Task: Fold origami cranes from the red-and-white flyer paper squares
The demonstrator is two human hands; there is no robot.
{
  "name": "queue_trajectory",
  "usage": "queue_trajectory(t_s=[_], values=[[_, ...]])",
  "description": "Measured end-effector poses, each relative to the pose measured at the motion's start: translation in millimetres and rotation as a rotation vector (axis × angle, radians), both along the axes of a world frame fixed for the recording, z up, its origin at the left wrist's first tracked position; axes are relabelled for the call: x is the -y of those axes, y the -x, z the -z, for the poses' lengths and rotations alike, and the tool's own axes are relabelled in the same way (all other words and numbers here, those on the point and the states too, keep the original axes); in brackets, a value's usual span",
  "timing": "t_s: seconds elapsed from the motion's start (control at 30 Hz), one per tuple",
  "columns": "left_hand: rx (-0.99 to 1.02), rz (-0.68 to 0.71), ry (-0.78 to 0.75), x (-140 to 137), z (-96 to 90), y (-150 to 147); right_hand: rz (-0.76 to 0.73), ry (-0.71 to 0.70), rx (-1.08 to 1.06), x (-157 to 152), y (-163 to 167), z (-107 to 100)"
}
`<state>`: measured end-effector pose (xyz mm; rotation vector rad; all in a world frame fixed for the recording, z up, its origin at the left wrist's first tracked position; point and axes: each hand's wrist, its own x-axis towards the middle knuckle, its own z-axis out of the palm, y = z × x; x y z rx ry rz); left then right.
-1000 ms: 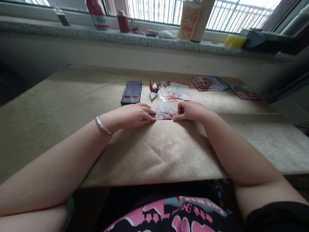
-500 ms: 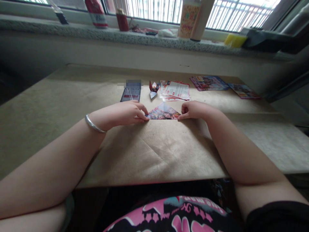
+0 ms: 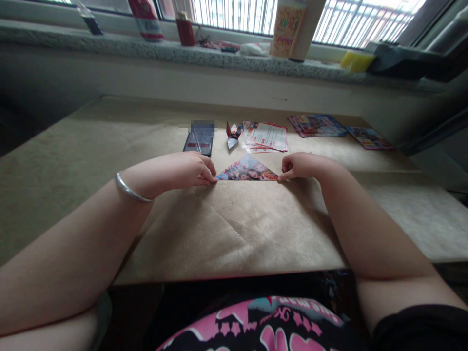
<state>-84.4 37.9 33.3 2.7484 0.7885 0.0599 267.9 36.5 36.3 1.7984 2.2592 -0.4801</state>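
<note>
A sheet of printed paper [image 3: 248,170], folded into a triangle, lies on the table with its long straight edge towards me and its point away. My left hand [image 3: 188,169] is closed at the left corner, its fingertips pressed on the tip of the paper. At the opposite corner my right hand [image 3: 302,166] pinches with thumb and curled fingers. Just beyond the triangle stands a small folded paper figure [image 3: 233,136]. A stack of printed sheets [image 3: 266,136] lies to the right of that figure, and a phone [image 3: 199,140] rests behind my left hand.
Colourful booklets or cards [image 3: 318,126] lie at the back right of the table [image 3: 219,243]. Behind the table runs a stone windowsill [image 3: 120,48] with a red bottle [image 3: 146,22], a red container [image 3: 185,30], a patterned cup [image 3: 286,29] and a yellow object [image 3: 356,62].
My hands have slid apart along the near edge, left hand leftwards and right hand slightly rightwards. More of the paper triangle shows between them.
</note>
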Motion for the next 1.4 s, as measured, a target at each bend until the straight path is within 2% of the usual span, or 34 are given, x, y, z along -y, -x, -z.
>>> queue_trajectory(t_s=[0.17, 0.4, 0.77, 0.93, 1.03, 1.13, 1.2, 1.27, 1.33, 1.4], values=[[-0.027, -0.022, 0.025, 0.8, -0.2, 0.4, 0.004, 0.013, 0.023, -0.3, -3.7, -0.5], [-0.115, 0.005, -0.017, 0.3, -3.9, 1.8, -0.008, 0.039, 0.0, -1.4, -9.6, 0.0], [-0.153, -0.081, 0.025, -3.2, -3.1, 6.6, -0.057, 0.158, -0.254, -7.0, -31.4, 7.3], [-0.186, -0.115, 0.022, 1.2, -8.1, 3.2, -0.056, 0.196, -0.301, -5.4, -36.8, 7.7], [-0.192, -0.214, -0.009, 7.3, -10.6, -2.5, -0.031, 0.112, -0.341, 0.5, -32.2, 7.5], [-0.164, -0.326, -0.071, 14.0, -10.1, -8.3, -0.031, -0.106, -0.424, 9.6, -18.9, 9.0], [-0.128, -0.352, -0.135, 18.4, -8.1, -13.0, -0.071, -0.318, -0.52, 16.7, -6.1, 11.3], [-0.126, -0.303, -0.22, 23.1, -5.2, -19.9, -0.222, -0.472, -0.572, 23.9, 7.9, 14.3], [-0.116, -0.284, -0.387, 28.7, -1.4, -29.4, -0.409, -0.527, -0.583, 30.0, 21.4, 18.1], [-0.114, -0.179, -0.501, 34.7, 3.3, -40.4, -0.525, -0.56, -0.546, 34.5, 32.4, 22.7]])
